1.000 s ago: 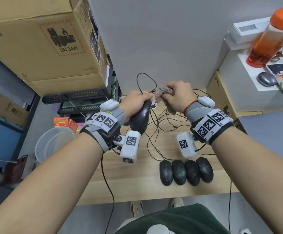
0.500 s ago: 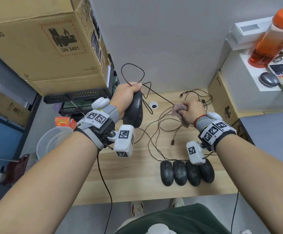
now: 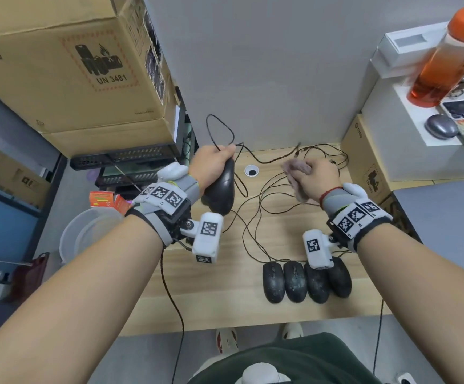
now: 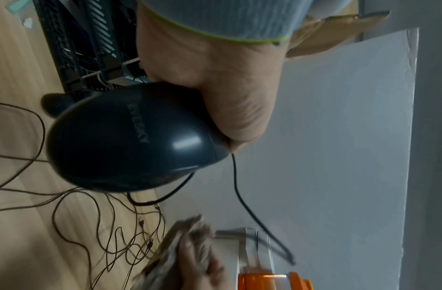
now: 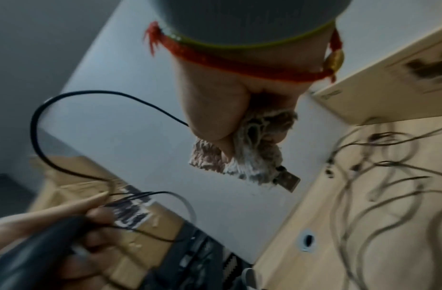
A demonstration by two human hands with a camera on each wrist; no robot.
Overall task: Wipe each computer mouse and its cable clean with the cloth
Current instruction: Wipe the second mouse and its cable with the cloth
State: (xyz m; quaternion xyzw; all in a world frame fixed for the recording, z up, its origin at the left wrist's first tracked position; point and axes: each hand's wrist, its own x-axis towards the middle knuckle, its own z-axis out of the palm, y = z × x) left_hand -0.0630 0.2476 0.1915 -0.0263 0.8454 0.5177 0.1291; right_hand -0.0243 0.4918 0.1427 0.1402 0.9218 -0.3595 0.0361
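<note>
My left hand gripped a black computer mouse above the wooden desk, with loops of its cable gathered at my fingertips and rising against the grey wall. My right hand clutched a bunched brownish cloth just over the desk, the cable running between my two hands. Four black mice lay side by side near the desk's front edge, their thin cables tangled across the wood. A cardboard box stood at left, an orange bottle at right.
</note>
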